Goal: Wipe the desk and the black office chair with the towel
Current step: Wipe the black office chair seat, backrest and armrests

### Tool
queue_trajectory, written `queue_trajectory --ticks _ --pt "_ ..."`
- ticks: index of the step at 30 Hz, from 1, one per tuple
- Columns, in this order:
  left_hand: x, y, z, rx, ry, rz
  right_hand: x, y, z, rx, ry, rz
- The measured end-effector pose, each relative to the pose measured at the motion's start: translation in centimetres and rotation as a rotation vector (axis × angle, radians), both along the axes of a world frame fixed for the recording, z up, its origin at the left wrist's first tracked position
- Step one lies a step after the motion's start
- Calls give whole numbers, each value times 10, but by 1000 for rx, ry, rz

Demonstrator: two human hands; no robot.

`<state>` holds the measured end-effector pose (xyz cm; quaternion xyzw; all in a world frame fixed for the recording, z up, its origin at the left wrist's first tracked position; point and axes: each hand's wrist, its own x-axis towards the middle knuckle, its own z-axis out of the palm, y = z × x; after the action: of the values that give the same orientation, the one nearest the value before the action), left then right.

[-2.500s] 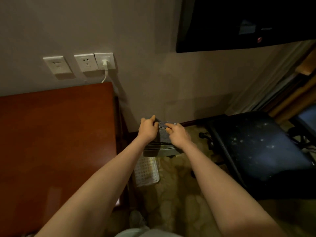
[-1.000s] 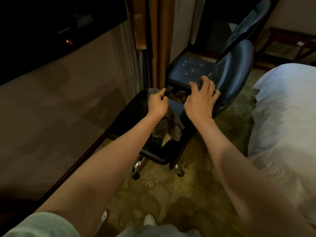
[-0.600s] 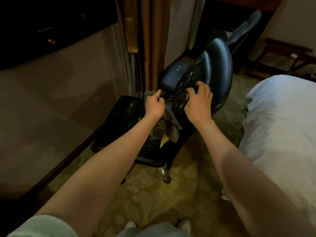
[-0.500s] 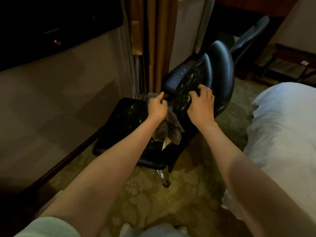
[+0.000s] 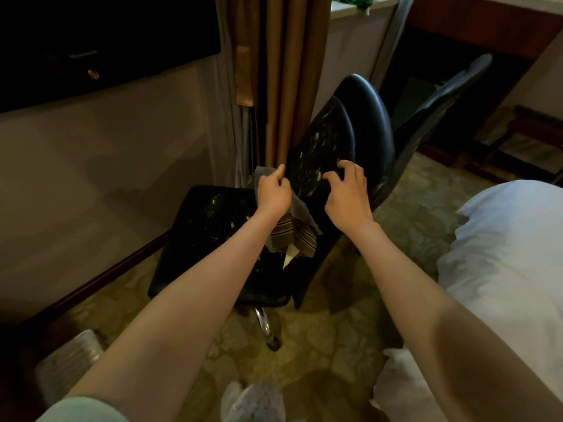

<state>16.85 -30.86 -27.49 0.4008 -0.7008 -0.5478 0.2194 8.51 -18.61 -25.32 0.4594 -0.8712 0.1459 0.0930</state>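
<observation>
- Patterned carpet [image 5: 304,354] covers the floor of a dim room; a black office chair [image 5: 219,236] stands on it, its seat speckled with pale flecks, its backrest [image 5: 320,150] upright at the seat's far right edge and flecked the same way.
- From the chair: a wall lies to the left with a dark screen [image 5: 91,41] mounted high, curtains [image 5: 280,71] hang just behind, a white bed [image 5: 502,269] lies to the right, and a second dark chair [image 5: 435,108] stands beyond the backrest.
- No counter is in view, so its condition cannot be judged.
- Left hand [image 5: 273,194] is clenched on the towel [image 5: 292,233], up against the backrest's left edge; the grey cloth bunches above the fist and its striped end hangs down over the seat.
- Right hand [image 5: 347,196] holds nothing, fingers curled like claws at the backrest's front face; whether they touch it is unclear.
- Relation that matters: the flecked backrest face lies directly ahead and slightly right of the towel hand, its long axis running up and away from the seat. The towel hand is the nearer one to the dirty face, so I judge a stroke along that axis would suit, with the right hand steadying the chair, which has at least one caster and may roll or swivel.
- Count: one towel, two chairs, two hands, one bed.
</observation>
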Motion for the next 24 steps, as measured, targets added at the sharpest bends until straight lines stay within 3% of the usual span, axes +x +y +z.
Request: queue_trajectory --ticks 24 --pt "-89 -55 29 -17 -33 -120 -94 -22 -4 62 12 10"
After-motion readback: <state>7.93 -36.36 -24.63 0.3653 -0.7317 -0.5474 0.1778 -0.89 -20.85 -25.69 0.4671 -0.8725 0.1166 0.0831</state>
